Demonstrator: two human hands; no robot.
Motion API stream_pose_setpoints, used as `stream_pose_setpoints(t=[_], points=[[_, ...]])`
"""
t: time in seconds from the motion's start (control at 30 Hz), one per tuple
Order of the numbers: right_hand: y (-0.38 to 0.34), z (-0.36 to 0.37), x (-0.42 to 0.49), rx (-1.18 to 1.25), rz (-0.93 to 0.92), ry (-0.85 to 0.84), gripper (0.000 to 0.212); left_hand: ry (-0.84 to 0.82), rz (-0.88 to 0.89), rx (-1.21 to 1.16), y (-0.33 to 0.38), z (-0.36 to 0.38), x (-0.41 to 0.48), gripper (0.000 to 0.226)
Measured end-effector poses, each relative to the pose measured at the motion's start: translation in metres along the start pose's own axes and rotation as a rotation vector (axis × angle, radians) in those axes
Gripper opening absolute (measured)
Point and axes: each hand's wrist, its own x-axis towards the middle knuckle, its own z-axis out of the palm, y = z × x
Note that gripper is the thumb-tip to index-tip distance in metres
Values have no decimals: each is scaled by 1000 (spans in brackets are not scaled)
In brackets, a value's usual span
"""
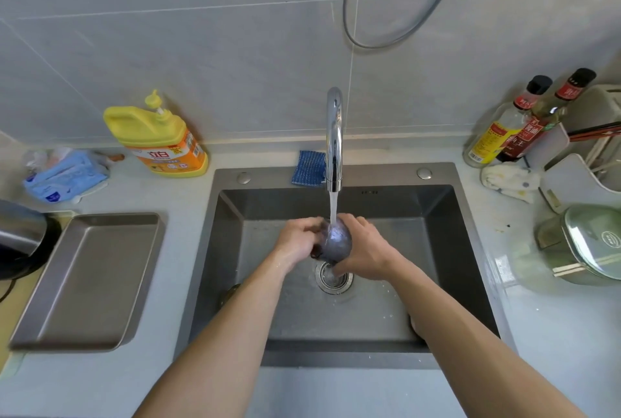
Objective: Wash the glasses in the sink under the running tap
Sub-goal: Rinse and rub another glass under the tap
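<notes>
- Hands, frame centre: left hand (297, 239) & right hand (368, 249) both curled round one glass (337, 239) under tap (334, 138) stream.
- Prob. mid-rinse; other glasses in sink (437, 202): can't tell.

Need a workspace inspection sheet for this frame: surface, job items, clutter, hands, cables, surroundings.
Surface: pale counter with a dark sink set in it.
Job's things: tap running onto the glass.
Clutter: detergent bottle, tray, blue scourer, sauce bottles, lidded pot.
Hands: left hand and right hand both grip the glass above the drain.
Cables: grey hose hanging in a loop.
Surroundings: tiled wall.
</notes>
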Motion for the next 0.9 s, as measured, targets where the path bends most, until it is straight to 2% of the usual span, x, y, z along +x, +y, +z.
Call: stream_pose_setpoints(t=[0.07,0.1,0.2,0.27,0.33,0.4,0.43,0.5,0.6,0.63,0.67,0.73,0.8,0.9], points=[[5,-1,-1,169,37,-87,95,38,7,118,0,-2,1,11],[8,-1,-1,283,55,-124,92,63,-10,145,3,-2,0,11],[14,-1,-2,469,75,-164,89,91,-51,124,7,-3,2,29],[11,1,-3,573,47,-138,79,67,-131,-121,6,0,2,24],[2,7,-4,667,29,-51,64,17,-240,-497,9,6,-8,37],[-11,16,0,686,114,59,65,-48,-274,-685,4,18,-11,60],[-16,21,2,654,164,107,75,-58,-269,-724,4,24,-16,66],[-19,28,6,531,189,138,88,-26,-215,-728,2,32,-21,65],[-15,22,5,364,119,158,74,-87,-154,-735,-5,25,-23,96],[-13,19,4,337,100,178,76,-137,-137,-734,-6,20,-24,96],[-11,17,4,345,86,191,81,-192,-118,-720,-6,15,-25,87],[-10,13,5,518,62,154,80,-271,-135,-697,-4,7,-24,65],[-12,11,7,744,66,112,68,-298,-142,-689,-4,3,-24,63],[-17,7,6,790,19,193,71,-283,-62,-653,-3,1,-26,71]])
